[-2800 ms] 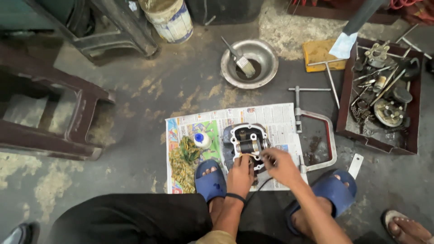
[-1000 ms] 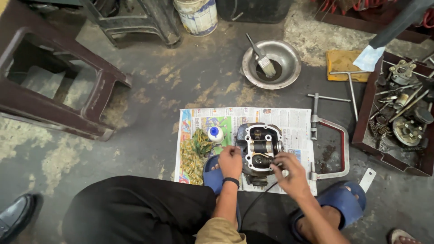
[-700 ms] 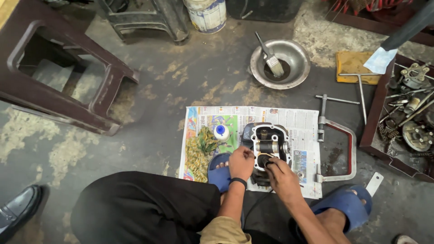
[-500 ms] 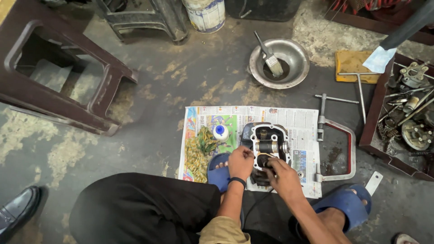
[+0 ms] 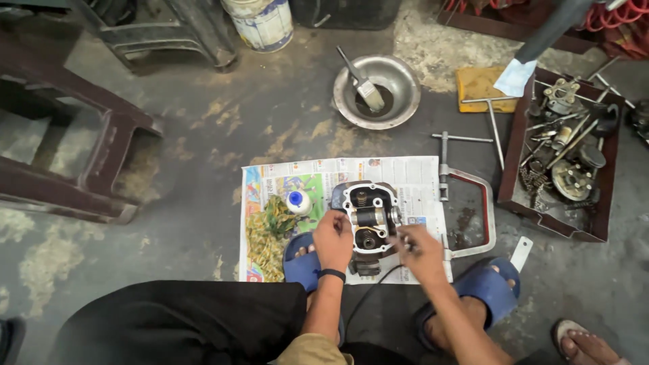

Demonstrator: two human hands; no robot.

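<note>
A metal engine cylinder head (image 5: 370,215) sits on a spread newspaper (image 5: 405,181) on the concrete floor. My left hand (image 5: 332,240) grips the head's left side, with a black band on the wrist. My right hand (image 5: 419,250) rests at the head's right edge, fingers pinched on a small thin tool whose tip I cannot make out. A black cable runs from under the head toward me. A small white bottle with a blue cap (image 5: 298,201) and a green-yellow rag (image 5: 265,230) lie on the paper's left part.
A steel bowl with a brush (image 5: 376,91) sits beyond the paper. A red C-shaped clamp tool (image 5: 476,213) lies to the right, beside a brown tray of parts (image 5: 562,157). A dark plastic stool (image 5: 81,155) stands left; a paint bucket (image 5: 258,23) is at the top.
The view has shifted, so everything sits lower and further right than before. My left hand stays on the cylinder head; my right hand has moved from over its lower part out to its right edge.
</note>
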